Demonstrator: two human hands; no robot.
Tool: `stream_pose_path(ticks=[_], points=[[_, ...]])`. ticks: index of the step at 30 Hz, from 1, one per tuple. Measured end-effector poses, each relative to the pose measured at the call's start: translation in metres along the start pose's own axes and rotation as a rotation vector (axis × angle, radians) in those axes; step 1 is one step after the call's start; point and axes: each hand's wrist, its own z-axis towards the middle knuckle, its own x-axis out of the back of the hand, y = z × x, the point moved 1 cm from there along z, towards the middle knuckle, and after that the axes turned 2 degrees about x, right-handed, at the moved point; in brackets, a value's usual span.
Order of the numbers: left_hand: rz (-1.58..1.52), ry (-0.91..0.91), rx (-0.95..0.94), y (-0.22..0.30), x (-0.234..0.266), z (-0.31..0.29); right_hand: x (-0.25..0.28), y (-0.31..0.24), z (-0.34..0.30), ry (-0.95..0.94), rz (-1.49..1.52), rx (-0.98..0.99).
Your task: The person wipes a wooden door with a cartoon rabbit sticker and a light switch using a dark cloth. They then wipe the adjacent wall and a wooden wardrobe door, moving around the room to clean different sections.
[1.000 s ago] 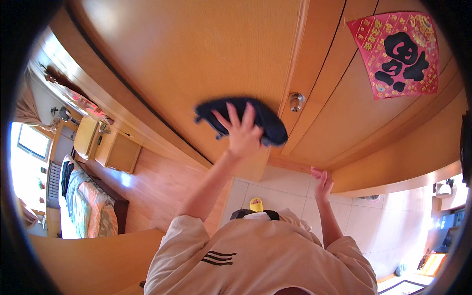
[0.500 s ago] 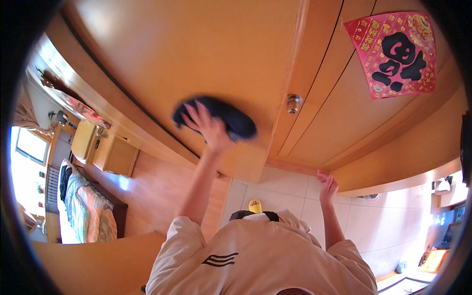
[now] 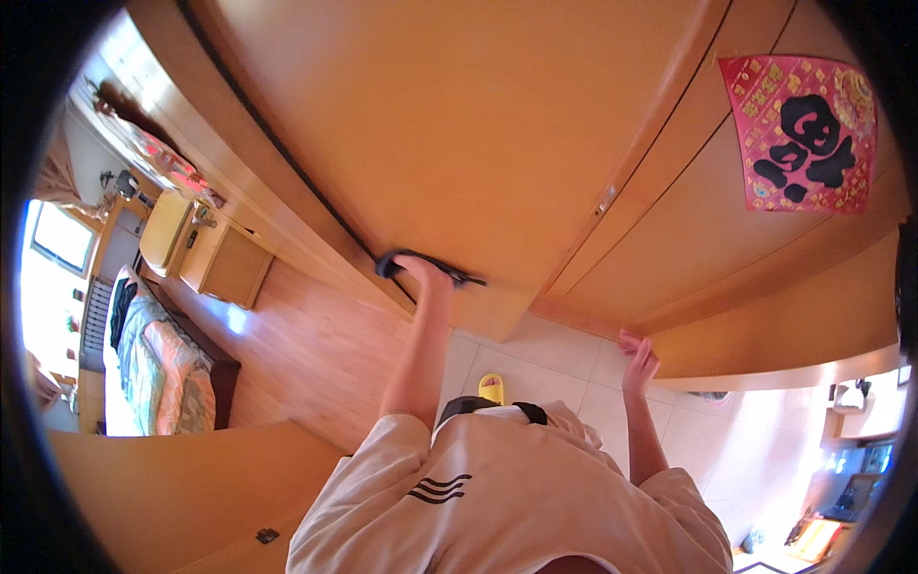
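Observation:
My left hand point(image 3: 426, 272) is on a dark cloth point(image 3: 389, 261), pressed against the wooden door point(image 3: 459, 143) low down near its left edge. The cloth looks thin and edge-on here, and my fingertips are partly hidden by it and by the hand itself. My right hand point(image 3: 640, 360) hangs in the air at my right side, with nothing in it and its fingers loosely apart. Nearest to it is the lower edge of a wooden panel point(image 3: 765, 335).
A small metal fitting point(image 3: 604, 199) shows at the door's right edge. A pink paper decoration point(image 3: 811, 134) hangs on the wood at upper right. To the left, a room holds a bed point(image 3: 172, 364) and a wooden cabinet point(image 3: 225, 263). A yellow slipper point(image 3: 491, 387) is on the tiles below.
My left hand and the cloth have moved down along the door, and the cloth has turned edge-on. The view has shifted, and the round knob no longer shows. My right hand stays nearly still.

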Motion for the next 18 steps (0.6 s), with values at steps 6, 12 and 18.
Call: stream_pose_path(ticks=[6,12,18], points=[[-0.156,-0.084,0.659,-0.118,0.06,-0.042,-0.022,-0.015,0.011,-0.054,0.044,-0.011],[0.064,0.123,0.639,-0.06,0.008,-0.074,-0.052,-0.033,0.023,-0.098,0.079,0.019],[-0.009,0.063,0.204,0.027,-0.009,-0.084,-0.096,-0.116,0.032,-0.154,0.2,0.252]])
